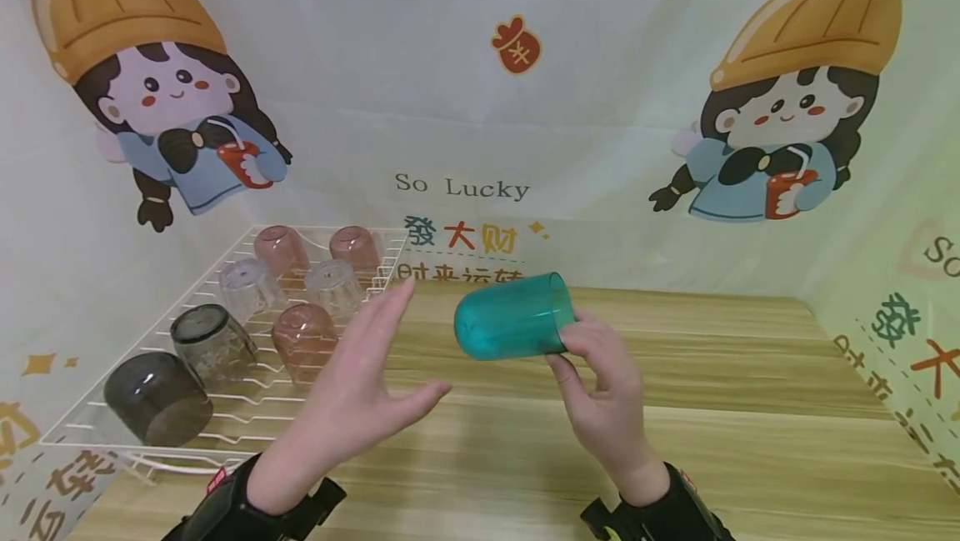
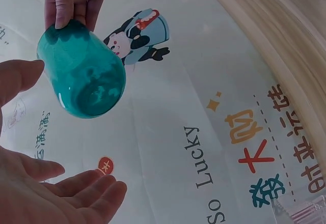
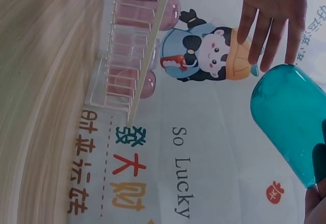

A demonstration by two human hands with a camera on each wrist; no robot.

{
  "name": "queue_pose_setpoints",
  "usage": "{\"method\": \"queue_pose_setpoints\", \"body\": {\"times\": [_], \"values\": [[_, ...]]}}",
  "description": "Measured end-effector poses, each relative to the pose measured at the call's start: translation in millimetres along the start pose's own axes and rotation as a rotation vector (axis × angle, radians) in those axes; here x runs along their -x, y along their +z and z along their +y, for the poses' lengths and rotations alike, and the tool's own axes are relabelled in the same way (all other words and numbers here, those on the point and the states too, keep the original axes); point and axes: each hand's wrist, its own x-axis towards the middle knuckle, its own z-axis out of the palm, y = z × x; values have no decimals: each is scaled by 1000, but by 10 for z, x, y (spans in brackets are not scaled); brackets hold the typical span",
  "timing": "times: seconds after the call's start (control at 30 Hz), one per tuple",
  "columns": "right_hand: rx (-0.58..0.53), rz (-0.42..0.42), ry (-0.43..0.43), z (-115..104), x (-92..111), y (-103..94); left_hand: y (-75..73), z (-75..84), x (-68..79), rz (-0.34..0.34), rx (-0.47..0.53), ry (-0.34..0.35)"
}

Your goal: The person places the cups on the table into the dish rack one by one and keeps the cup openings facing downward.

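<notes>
A teal see-through cup (image 1: 510,320) is tipped on its side above the wooden table, its rim toward the right and its rounded base toward the left. My right hand (image 1: 607,391) pinches it at the rim between thumb and fingers. To the left of the cup, my left hand (image 1: 352,383) is raised with fingers straight and thumb spread, holding nothing. In the left wrist view the cup (image 2: 84,74) hangs from the right hand's fingers, its base facing the left palm. The right wrist view has the left fingers (image 3: 272,28) close to the base of the cup (image 3: 290,117).
A white wire rack (image 1: 277,420) stands on the table (image 1: 720,358) at the left. It bears upside-down cups: a dark grey cup (image 1: 157,399), a grey glass (image 1: 213,345), clear ones (image 1: 251,287) and pink ones (image 1: 303,337). A printed cloth (image 1: 600,107) hangs behind.
</notes>
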Motion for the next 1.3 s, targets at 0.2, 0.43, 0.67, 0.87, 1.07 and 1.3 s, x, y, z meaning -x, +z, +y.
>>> {"method": "queue_pose_setpoints", "body": {"times": [0.2,0.43,0.67,0.87,1.07,1.3], "values": [[-89,-9,36,-69,25,55,43,42,-13,-2,40,-45],[-212,-34,59,-150,27,97,122,62,-35,38,153,45],[-349,-34,236,-245,28,103,148,57,-61,76,230,79],[-406,-27,284,-260,47,134,164,82,-70,90,298,48],[-415,-43,272,-276,38,157,159,115,-61,130,386,63],[-320,-153,296,-268,28,90,100,95,-62,180,344,97]]}}
